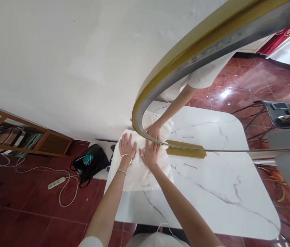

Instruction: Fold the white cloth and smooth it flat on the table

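L hand, R hand on cloth.

Gold-framed mirror: top and right side cut off from my feed. Pale rim marks: too blurred for me to read. Wooden cabinet: cut off at left. White cloth: partly hidden beneath left hand and right hand.

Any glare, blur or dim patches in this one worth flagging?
Head view: bright glare on the red floor tiles seen in the gold-rimmed mirror; mirror rim blurred toward the upper right corner; lower-left floor dim; left hand and right hand, on the white cloth, evenly lit and readable.
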Demonstrator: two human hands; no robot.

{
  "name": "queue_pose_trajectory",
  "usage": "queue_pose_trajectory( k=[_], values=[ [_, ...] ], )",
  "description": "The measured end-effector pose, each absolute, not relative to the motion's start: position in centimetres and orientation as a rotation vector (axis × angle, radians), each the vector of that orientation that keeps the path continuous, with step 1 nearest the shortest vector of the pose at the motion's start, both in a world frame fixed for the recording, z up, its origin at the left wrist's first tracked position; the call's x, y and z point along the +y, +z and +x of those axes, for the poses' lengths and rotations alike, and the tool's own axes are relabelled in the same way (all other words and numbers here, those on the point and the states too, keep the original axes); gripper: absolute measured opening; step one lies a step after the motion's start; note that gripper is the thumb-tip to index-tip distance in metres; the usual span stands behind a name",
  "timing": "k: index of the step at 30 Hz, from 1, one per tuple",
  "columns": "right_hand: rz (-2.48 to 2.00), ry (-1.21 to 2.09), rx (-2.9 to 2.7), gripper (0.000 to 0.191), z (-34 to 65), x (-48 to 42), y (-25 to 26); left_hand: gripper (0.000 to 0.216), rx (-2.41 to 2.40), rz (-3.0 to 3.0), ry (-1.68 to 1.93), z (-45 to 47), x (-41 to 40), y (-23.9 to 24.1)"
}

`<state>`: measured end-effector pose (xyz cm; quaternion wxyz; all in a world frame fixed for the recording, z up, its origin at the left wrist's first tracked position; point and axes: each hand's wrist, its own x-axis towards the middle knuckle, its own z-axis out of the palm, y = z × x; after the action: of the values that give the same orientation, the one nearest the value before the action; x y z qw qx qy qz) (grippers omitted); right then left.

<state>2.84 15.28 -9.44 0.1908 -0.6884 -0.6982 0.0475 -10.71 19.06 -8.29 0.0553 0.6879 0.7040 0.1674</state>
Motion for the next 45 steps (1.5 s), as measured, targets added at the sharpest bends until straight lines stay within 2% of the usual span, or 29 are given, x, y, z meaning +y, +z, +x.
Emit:
queue_pose_trajectory(
  k=[7,13,18,21,27,32,36,45],
  values=[
    [-1.599,0.358,-2.244,0.064,0.2,15.9,-8.5,0.055,2.463,1.737,0.574,-14.6,14.5,-8.7],
    [-1.19,0.492,-2.429,0.059,-0.4,7.1,-7.8,0.059,2.654,1.692,0.636,-15.4,0.5,-9.4],
    [-1.154,0.45,-2.423,0.051,3.4,-0.7,-7.6,0.059,2.621,1.907,0.62,-12.4,-7.5,-9.6],
    [-1.389,0.364,-2.307,0.052,7.9,-2.1,-8.0,0.057,2.493,1.975,0.523,-8.2,-6.0,-9.4],
    [-1.965,0.045,-1.92,0.047,17.9,-1.6,-9.5,0.057,1.925,2.191,0.453,3.8,2.7,-8.7],
    [-2.212,-0.059,-1.661,0.048,21.3,-1.5,-10.0,0.06,1.714,2.27,0.445,9.4,5.1,-8.1],
    [-2.183,0.004,-1.705,0.049,19.1,-0.4,-9.9,0.055,1.763,2.254,0.442,7.1,5.2,-8.2],
    [-1.673,0.168,-2.08,0.055,8.9,0.9,-8.8,0.052,2.282,2.008,0.561,-6.0,1.3,-8.9]
  ],
)
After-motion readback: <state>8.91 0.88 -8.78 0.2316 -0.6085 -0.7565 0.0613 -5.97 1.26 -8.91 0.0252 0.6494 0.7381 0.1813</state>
